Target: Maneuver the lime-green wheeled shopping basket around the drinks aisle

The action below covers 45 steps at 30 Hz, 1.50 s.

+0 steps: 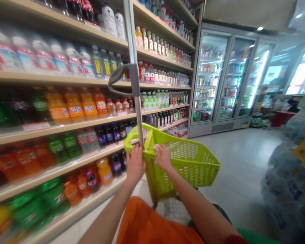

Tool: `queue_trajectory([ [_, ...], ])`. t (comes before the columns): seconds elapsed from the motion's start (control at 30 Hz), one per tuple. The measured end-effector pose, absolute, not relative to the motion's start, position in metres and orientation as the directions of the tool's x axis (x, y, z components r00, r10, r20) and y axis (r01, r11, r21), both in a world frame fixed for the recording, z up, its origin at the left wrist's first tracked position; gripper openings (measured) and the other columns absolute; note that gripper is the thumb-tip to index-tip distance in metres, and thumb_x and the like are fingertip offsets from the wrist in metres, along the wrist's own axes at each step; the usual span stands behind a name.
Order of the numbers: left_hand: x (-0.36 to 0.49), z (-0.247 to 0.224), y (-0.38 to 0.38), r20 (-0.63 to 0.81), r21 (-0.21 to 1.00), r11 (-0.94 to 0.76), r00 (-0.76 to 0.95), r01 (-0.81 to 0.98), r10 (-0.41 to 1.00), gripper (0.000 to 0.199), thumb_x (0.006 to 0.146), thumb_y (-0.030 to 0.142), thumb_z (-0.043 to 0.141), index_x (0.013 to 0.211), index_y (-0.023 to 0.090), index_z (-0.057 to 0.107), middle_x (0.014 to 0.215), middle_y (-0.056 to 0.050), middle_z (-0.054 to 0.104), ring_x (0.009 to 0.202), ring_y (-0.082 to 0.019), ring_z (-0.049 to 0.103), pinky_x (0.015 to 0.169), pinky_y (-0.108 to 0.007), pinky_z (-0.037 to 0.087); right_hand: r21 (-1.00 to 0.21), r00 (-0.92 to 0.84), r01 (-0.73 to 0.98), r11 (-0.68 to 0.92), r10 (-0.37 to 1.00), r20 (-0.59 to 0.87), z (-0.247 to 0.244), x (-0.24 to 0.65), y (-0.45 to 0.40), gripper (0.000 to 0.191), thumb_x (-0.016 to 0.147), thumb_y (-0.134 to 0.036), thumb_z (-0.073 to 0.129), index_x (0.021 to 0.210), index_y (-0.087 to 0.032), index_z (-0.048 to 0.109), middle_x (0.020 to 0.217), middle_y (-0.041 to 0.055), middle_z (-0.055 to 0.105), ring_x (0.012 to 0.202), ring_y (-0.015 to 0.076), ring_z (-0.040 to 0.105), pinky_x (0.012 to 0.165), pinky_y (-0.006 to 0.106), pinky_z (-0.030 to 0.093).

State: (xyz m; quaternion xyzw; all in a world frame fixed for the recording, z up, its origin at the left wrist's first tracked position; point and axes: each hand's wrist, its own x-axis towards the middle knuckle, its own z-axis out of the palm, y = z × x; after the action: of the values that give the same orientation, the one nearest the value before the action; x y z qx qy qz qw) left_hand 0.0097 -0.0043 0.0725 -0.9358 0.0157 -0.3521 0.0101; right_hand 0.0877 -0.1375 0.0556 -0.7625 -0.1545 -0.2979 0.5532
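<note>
A lime-green shopping basket [190, 166] with perforated sides stands in front of me. A metal pole [139, 118] rises at its near left end, topped by a grey loop handle [124, 79]. My left hand [135, 162] lies against the basket's end, just below the pole's foot, its fingers stretched out and holding nothing. Closed round a crumpled pale cloth [157, 149], my right hand [164, 157] is at the basket's near rim, to the right of my left hand.
Shelves of drink bottles [66, 79] run along the left side. Glass-door fridges [218, 81] stand at the back. Wrapped packs of bottles [282, 169] are stacked on the right, beside the grey floor [236, 156].
</note>
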Motion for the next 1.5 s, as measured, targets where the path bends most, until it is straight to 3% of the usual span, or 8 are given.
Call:
queue_trajectory([
  [0.13,0.008,0.067,-0.001,0.634,-0.054,-0.997,0.77,-0.057,-0.078,0.063,0.077,0.02,0.042,0.137,0.01,0.03,0.146,-0.012,0.026,0.137,-0.024,0.017,0.111,-0.049,0.014,-0.463,0.649,0.653,-0.598,0.128,0.75,0.043,0.081,-0.145,0.054,0.069,-0.013,0.049,0.123,-0.012,0.05,0.131,0.0157,0.045,0.123,0.0276,0.039,0.103,0.046,0.031],
  [0.3,0.006,0.065,-0.006,0.618,-0.055,-0.996,0.781,-0.073,-0.091,0.063,0.076,0.019,0.042,0.137,0.011,0.029,0.147,-0.011,0.025,0.137,-0.024,0.017,0.111,-0.049,0.014,-0.214,0.518,0.763,-0.61,0.379,0.767,0.032,0.086,-0.173,0.058,0.075,-0.01,0.044,0.133,-0.015,0.04,0.133,0.0139,0.045,0.122,0.0233,0.041,0.099,0.042,0.037],
  [0.53,0.016,0.071,-0.009,0.641,-0.067,-0.994,0.76,-0.081,-0.105,0.067,0.076,0.018,0.042,0.14,0.011,0.023,0.147,-0.013,0.024,0.137,-0.024,0.016,0.111,-0.051,0.013,-0.281,0.55,0.694,-0.663,0.237,0.801,0.047,0.084,-0.134,0.052,0.084,-0.014,0.039,0.135,-0.02,0.038,0.137,0.0098,0.042,0.129,0.0244,0.032,0.103,0.047,0.031],
  [0.7,0.019,0.07,-0.024,0.62,-0.095,-0.989,0.771,-0.111,-0.146,0.069,0.074,0.018,0.042,0.14,0.011,0.023,0.148,-0.012,0.021,0.138,-0.024,0.015,0.111,-0.05,0.012,-0.24,0.616,0.645,-0.726,0.307,0.725,0.047,0.075,-0.14,0.05,0.084,-0.01,0.038,0.133,-0.021,0.042,0.138,0.0105,0.042,0.13,0.0262,0.031,0.102,0.049,0.03],
  [0.83,0.021,0.069,-0.04,0.57,-0.13,-0.977,0.794,-0.169,-0.213,0.065,0.075,0.017,0.04,0.138,0.01,0.027,0.148,-0.011,0.023,0.137,-0.023,0.016,0.111,-0.049,0.011,-0.255,0.663,0.539,-0.803,0.217,0.717,0.027,0.072,-0.185,0.051,0.081,-0.01,0.043,0.132,-0.016,0.043,0.138,0.0147,0.04,0.13,0.0301,0.029,0.101,0.053,0.028],
  [1.03,0.038,0.078,-0.057,0.482,-0.2,-0.942,0.809,-0.271,-0.335,0.064,0.074,0.017,0.04,0.137,0.014,0.031,0.145,-0.01,0.031,0.136,-0.023,0.022,0.112,-0.048,0.012,-0.195,0.605,0.587,-0.786,0.265,0.751,0.018,0.085,-0.197,0.055,0.079,-0.015,0.052,0.132,-0.018,0.041,0.136,0.014,0.042,0.13,0.0288,0.029,0.101,0.05,0.031],
  [1.23,0.049,0.088,-0.06,0.42,-0.222,-0.952,0.861,-0.21,-0.288,0.057,0.074,0.017,0.038,0.13,0.01,0.042,0.136,-0.014,0.044,0.129,-0.025,0.034,0.109,-0.054,0.013,-0.192,0.627,0.556,-0.809,0.256,0.735,0.015,0.099,-0.194,0.058,0.073,-0.016,0.063,0.128,-0.022,0.045,0.135,0.0143,0.042,0.127,0.0305,0.033,0.101,0.052,0.028],
  [1.5,0.041,0.08,-0.053,0.426,-0.216,-0.955,0.86,-0.204,-0.281,0.066,0.068,0.02,0.044,0.133,0.01,0.038,0.14,-0.013,0.039,0.133,-0.027,0.027,0.11,-0.056,0.007,-0.246,0.637,0.569,-0.785,0.232,0.735,0.02,0.101,-0.182,0.048,0.078,-0.008,0.049,0.124,-0.018,0.05,0.133,0.0106,0.047,0.128,0.0269,0.032,0.103,0.048,0.026],
])
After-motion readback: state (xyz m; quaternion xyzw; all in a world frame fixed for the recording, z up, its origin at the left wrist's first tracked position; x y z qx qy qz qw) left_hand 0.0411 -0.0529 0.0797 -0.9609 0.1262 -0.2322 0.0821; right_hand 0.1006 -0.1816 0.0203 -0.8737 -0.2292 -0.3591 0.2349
